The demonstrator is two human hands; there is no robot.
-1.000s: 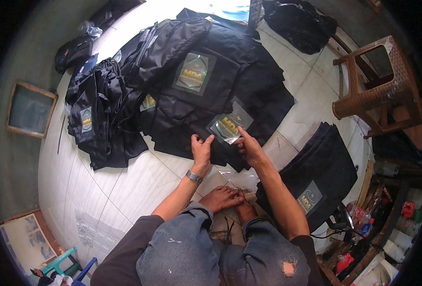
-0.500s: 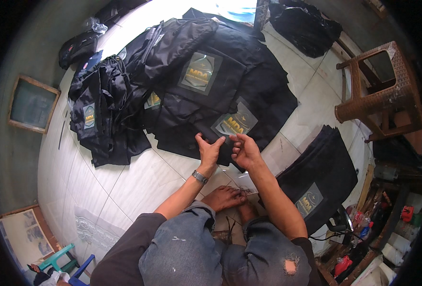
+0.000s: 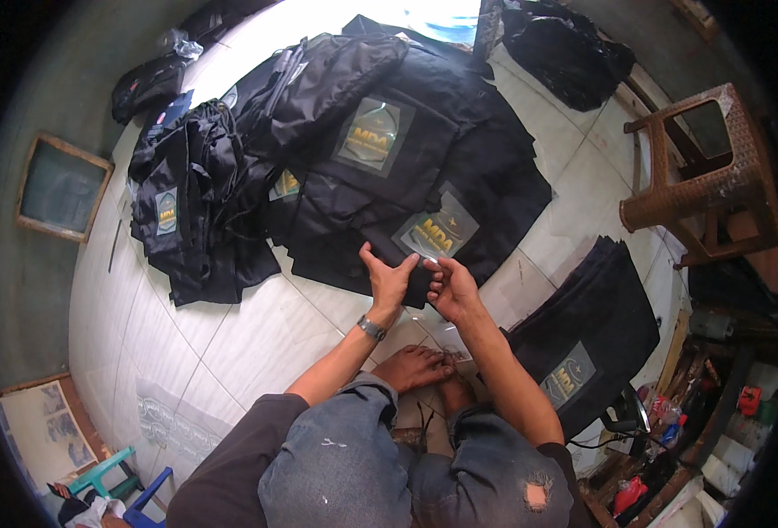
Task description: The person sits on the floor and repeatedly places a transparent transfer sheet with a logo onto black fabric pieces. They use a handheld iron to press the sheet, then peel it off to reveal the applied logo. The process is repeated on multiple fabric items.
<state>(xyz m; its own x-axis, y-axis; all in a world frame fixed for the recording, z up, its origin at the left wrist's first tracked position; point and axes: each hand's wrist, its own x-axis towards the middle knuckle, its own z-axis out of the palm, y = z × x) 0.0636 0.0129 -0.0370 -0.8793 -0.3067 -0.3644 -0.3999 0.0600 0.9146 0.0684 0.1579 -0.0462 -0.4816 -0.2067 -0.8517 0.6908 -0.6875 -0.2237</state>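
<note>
A black fabric piece [image 3: 345,255] lies in front of me on a pile of similar pieces. Stuck to its near right part is a clear transfer film [image 3: 411,244] with a yellow and silver print. My left hand [image 3: 390,283] rests on the fabric's near edge, thumb and forefinger spread, the thumb by the film's near corner. Right beside it, my right hand [image 3: 452,292] is closed in a pinch at that same corner, fingers curled. Another clear film [image 3: 389,158] with the same print sits on fabric farther back.
Crumpled black fabric bags [image 3: 195,202] lie at left. A stack of black pieces [image 3: 609,308] with a film on top is at right, beside an iron [image 3: 631,409]. Beyond it stand a brown plastic stool [image 3: 697,189] and a cluttered shelf [image 3: 697,405]. A wood-framed screen [image 3: 63,187] leans on the left wall.
My right hand has shifted slightly down, its fingertips now pinching at the film's near corner. The left hand stays almost in place. The whole view has tilted a little.
</note>
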